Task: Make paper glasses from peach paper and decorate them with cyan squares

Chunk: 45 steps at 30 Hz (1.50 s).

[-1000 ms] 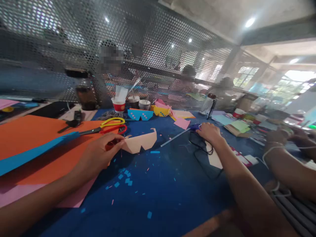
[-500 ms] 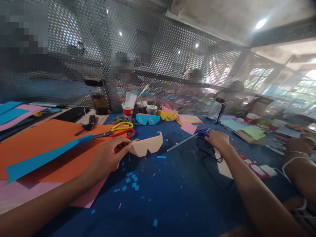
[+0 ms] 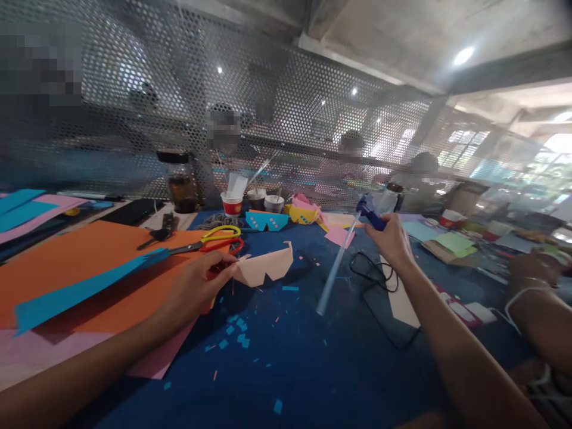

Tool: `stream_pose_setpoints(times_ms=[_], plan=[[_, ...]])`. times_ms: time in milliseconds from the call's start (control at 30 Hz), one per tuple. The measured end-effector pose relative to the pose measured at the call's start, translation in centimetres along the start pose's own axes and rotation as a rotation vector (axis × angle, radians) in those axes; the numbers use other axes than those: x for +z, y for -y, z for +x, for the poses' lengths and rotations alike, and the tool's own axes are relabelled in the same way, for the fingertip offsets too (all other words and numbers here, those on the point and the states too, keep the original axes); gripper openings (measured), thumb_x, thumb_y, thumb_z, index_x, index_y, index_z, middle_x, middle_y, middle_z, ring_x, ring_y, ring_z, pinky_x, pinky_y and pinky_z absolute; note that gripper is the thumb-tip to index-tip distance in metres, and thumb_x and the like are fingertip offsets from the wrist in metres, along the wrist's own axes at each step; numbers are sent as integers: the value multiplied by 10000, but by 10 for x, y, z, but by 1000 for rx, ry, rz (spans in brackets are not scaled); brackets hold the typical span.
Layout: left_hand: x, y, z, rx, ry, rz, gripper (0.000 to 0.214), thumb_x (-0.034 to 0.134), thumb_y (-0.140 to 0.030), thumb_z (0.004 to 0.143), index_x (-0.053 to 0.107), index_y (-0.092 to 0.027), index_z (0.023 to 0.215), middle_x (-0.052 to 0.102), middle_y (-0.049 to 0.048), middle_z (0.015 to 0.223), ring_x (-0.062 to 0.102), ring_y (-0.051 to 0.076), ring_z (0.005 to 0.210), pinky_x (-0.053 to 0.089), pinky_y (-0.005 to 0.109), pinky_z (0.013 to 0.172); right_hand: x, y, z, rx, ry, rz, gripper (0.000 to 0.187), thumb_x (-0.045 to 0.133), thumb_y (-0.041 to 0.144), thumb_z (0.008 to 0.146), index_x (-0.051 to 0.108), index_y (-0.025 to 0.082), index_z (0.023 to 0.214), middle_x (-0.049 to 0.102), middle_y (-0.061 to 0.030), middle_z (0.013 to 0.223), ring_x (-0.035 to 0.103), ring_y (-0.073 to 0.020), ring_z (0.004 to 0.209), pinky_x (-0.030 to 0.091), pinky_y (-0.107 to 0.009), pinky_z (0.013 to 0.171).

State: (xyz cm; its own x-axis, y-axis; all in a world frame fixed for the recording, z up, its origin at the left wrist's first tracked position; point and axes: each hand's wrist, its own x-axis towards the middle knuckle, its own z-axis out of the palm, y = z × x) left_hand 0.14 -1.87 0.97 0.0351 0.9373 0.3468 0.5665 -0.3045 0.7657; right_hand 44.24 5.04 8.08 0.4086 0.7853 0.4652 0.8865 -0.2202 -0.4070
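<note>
My left hand [image 3: 210, 274] pinches the left end of a peach paper eye mask [image 3: 267, 266] with a notch in its lower edge. Raised off the table, my right hand [image 3: 393, 241] grips a blue glue gun [image 3: 372, 211]. A long clear glue stick [image 3: 335, 271] sticks out of the gun and slants down over the blue table. The gun's black cord [image 3: 373, 271] loops below the hand, across a pale paper strip [image 3: 399, 295]. Left of my left hand, scissors [image 3: 218, 237] with yellow and red handles lie by a blue paper strip [image 3: 89, 285].
Orange sheets [image 3: 114, 244] cover the left side. A blue paper mask [image 3: 267, 221] and a yellow one [image 3: 304, 214] stand at the back, near paper cups [image 3: 232, 205] and a dark jar [image 3: 182, 185]. Blue scraps [image 3: 241, 325] litter the middle. Another person's hand [image 3: 536, 268] is at right.
My right hand has lifted the glue gun off the table and tipped it, swinging the glue stick's free end toward me. My left hand keeps the paper mask in nearly the same place.
</note>
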Motion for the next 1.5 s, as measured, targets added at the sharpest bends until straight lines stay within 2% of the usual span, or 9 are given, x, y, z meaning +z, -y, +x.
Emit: stream_pose_setpoints(times_ms=[200,367,433,533,667,933,1133,1400,1500], plan=[[0,13,0,22,26,25,388,629,-613,936,784,-266,1016,847,40,1038,771,308,971,562,347,836,6,12,-9,-3,-78,270,476,733,558,761,539,246,1064,717,-86,948,703,-352,951,506,-417,824],[-1,10,1,26,18,25,420,627,-635,911,796,-262,998,847,47,1016,772,316,962,567,352,808,11,12,-7,40,-59,550,614,805,626,652,496,258,1035,686,-35,881,686,-306,880,517,-408,792],[-1,8,2,25,15,29,442,627,-652,897,799,-256,993,850,56,1013,774,324,959,570,354,788,14,16,-10,36,4,678,650,829,632,638,517,248,1060,659,4,819,652,-247,754,512,-370,714],[-2,8,1,29,24,31,456,628,-666,903,794,-257,1015,851,63,1030,773,335,973,571,362,787,15,26,-21,3,142,865,575,825,624,692,577,231,1030,547,71,666,511,-151,564,454,-303,580],[-2,7,0,27,29,27,405,636,-630,933,794,-268,1023,849,58,1037,772,329,979,574,362,795,14,39,-37,-46,297,1071,487,822,562,770,621,205,1034,476,100,602,387,-90,496,377,-246,510],[-2,6,2,6,15,16,444,658,-672,881,803,-268,995,857,60,1027,791,329,951,594,364,799,10,58,-58,-49,525,1276,471,854,470,794,654,184,1110,467,114,571,332,-56,466,293,-214,482],[-1,6,2,23,25,-2,433,656,-651,896,797,-257,1005,854,65,1025,785,323,954,594,350,794,2,73,-78,-69,724,1345,464,886,425,784,670,172,1107,356,146,542,213,-44,454,254,-223,496],[4,6,1,26,16,29,422,649,-620,903,821,-250,1014,852,59,949,775,281,798,593,344,699,-3,82,-94,-94,876,1393,436,891,409,808,666,196,1116,349,147,538,188,-43,450,219,-233,486],[7,12,3,37,12,50,415,659,-602,905,833,-264,1071,853,62,1038,770,271,836,586,351,731,-2,84,-99,-131,920,1399,413,884,397,826,681,206,1132,357,145,528,207,-42,435,202,-242,476]])
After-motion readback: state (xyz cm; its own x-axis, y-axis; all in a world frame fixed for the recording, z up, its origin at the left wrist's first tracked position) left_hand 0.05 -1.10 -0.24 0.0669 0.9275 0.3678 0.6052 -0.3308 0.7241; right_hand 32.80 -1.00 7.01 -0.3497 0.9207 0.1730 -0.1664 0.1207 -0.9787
